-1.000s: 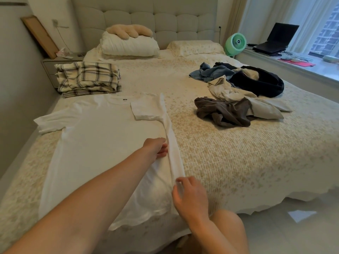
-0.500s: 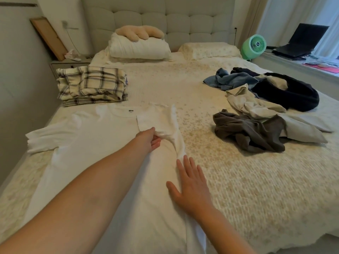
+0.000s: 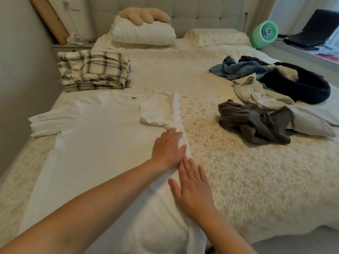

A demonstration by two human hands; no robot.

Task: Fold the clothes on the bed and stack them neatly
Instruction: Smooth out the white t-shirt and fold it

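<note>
Lying flat on the cream patterned bed [image 3: 238, 180], the white cotton T-shirt [image 3: 95, 143] has its right side folded inward — the left hand [image 3: 169, 149] and right hand [image 3: 192, 187] both press the fold, fingers straight.

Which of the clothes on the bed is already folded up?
The plaid garment, lying near the head of the bed on the left. The white T-shirt under both hands is only half folded, and the pile of clothes on the right is crumpled.
</note>
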